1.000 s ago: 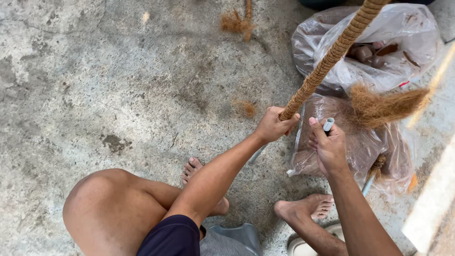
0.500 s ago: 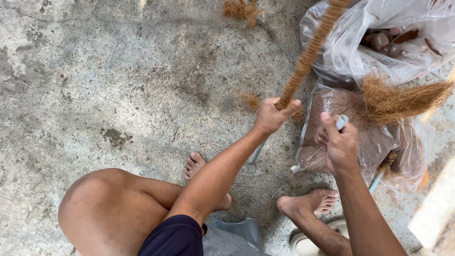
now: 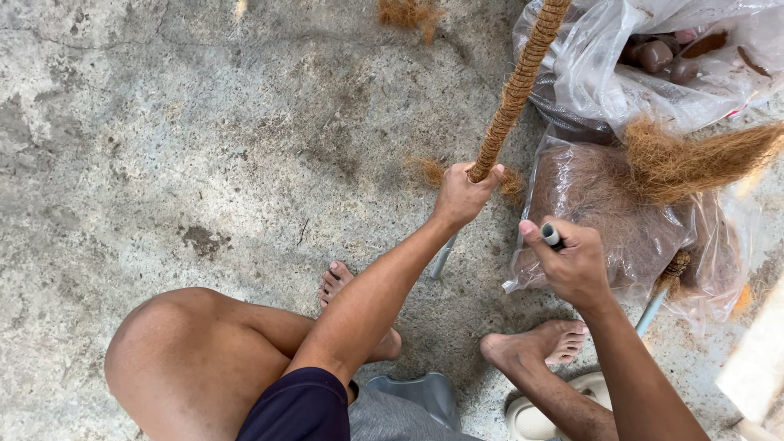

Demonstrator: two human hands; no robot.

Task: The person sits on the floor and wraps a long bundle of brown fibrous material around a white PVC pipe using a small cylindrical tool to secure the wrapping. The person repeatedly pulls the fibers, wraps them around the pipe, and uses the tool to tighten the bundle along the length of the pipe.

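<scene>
The fibre-wrapped pole point(image 3: 516, 90) slants from the top of my view down to my left hand point(image 3: 461, 196), which is closed around its lower end; below that grip a bare grey stretch of the pole continues toward the concrete floor point(image 3: 163, 147). The wrapping is brown coir, wound tight in ridges along the shaft. My right hand point(image 3: 576, 261) sits just right of and below the left one, apart from the pole, curled shut around a small dark tool with a light tip point(image 3: 552, 236) that pokes out beside the thumb. What kind of tool it is I cannot tell.

Just beyond the right hand lies a clear plastic bag of loose brown fibre point(image 3: 604, 220), and a loose tuft of coir point(image 3: 694, 159) rests on top of it, fanning to the right. Behind that, a second clear bag point(image 3: 645, 57) holds dark brown lumps. Small scraps of fibre point(image 3: 429, 170) lie on the floor near the left hand. I see my bare feet point(image 3: 539, 343) planted on the concrete, one at a pale sandal point(image 3: 531, 420), with my left knee bent at the lower left.
</scene>
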